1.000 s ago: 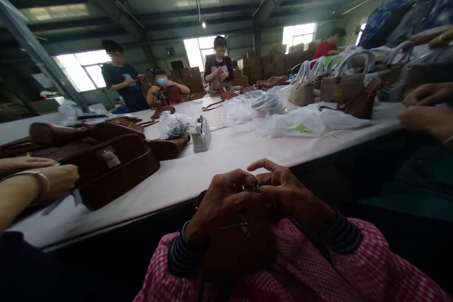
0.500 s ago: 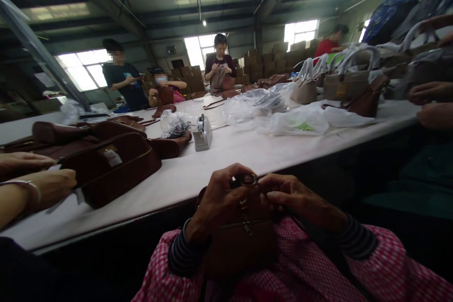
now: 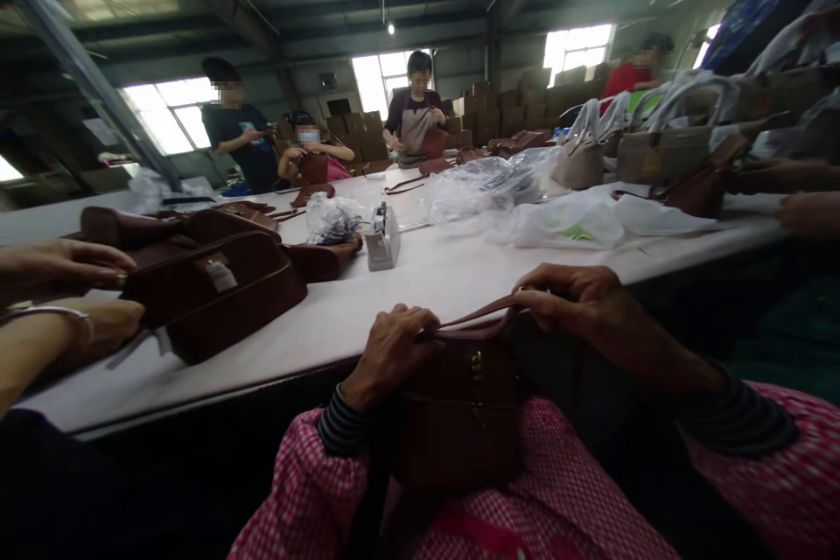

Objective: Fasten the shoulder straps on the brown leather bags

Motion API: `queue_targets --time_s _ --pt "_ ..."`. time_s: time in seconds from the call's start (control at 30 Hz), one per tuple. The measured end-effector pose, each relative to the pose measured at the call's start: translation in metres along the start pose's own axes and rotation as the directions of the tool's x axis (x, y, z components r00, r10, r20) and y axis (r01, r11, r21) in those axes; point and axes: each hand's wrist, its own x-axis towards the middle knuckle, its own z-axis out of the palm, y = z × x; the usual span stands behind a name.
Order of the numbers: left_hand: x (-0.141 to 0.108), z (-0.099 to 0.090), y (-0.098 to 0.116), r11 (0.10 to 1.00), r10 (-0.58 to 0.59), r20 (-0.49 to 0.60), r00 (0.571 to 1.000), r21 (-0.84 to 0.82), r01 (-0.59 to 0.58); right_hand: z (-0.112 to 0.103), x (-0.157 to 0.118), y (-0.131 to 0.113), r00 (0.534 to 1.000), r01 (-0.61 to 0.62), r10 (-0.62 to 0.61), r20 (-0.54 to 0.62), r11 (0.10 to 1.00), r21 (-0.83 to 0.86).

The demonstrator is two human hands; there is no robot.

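A dark brown bag (image 3: 459,420) with a metal clasp and a zipper pull on its front rests upright on my lap, at the table's near edge. My left hand (image 3: 397,354) is closed on the bag's top left corner. A brown strap (image 3: 482,311) stretches across above the bag's opening. Its right end is pinched in my right hand (image 3: 577,302), between thumb and fingers, beside a small metal piece. The inside of the bag is hidden.
On the white table (image 3: 433,280) stand a tape dispenser (image 3: 382,241), clear plastic wrap (image 3: 472,188) and a white plastic bag (image 3: 564,223). Another person's hands (image 3: 85,297) touch a brown bag (image 3: 216,289) at left. Handbags (image 3: 662,157) and a person's hand stand at right; several people work beyond.
My right hand has moved right and up from the clasp area, with the strap now drawn out between my hands. My left hand has dropped slightly to the bag's top corner.
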Motion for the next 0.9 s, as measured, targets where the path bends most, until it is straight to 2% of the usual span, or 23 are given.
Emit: queue_targets --time_s 0.1,0.23,0.47,0.53,0.63,0.7,0.77,0.83,0.9 --pt "-0.012 0.0 -0.018 0.994 -0.042 -0.009 0.999 -0.103 0.041 -0.01 0.003 0.007 0.996 -0.081 0.085 -0.022 0.989 0.124" --pt "-0.024 0.005 -0.018 0.972 -0.106 -0.043 0.993 -0.213 0.095 -0.013 0.01 0.014 0.99 -0.079 0.1 -0.097 0.976 0.202" --pt "-0.039 0.019 -0.013 0.949 -0.143 -0.139 0.98 -0.301 0.095 -0.037 0.011 -0.009 0.983 -0.106 0.121 -0.135 0.988 0.116" --pt "-0.041 0.024 -0.011 0.936 -0.138 -0.168 0.976 -0.345 0.073 -0.042 0.007 -0.008 0.979 -0.13 0.143 -0.146 0.987 0.092" --pt "-0.041 0.029 -0.007 0.908 -0.162 -0.166 0.973 -0.412 0.081 -0.046 0.001 0.006 0.969 -0.182 0.198 -0.146 0.976 0.117" --pt "-0.041 0.029 -0.006 0.864 -0.195 -0.123 0.973 -0.491 0.111 -0.047 -0.001 0.019 0.963 -0.225 0.242 -0.116 0.964 0.142" --pt "-0.042 0.028 -0.008 0.777 -0.246 -0.084 0.966 -0.613 0.144 -0.049 -0.002 0.028 0.963 -0.241 0.251 -0.094 0.964 0.109" --pt "-0.047 0.028 -0.011 0.653 -0.302 -0.051 0.952 -0.738 0.168 -0.052 -0.003 0.034 0.971 -0.23 0.23 -0.064 0.973 0.007" --pt "-0.054 0.028 -0.013 0.545 -0.349 -0.02 0.937 -0.817 0.185 -0.053 -0.004 0.038 0.973 -0.212 0.222 0.062 0.967 -0.143"
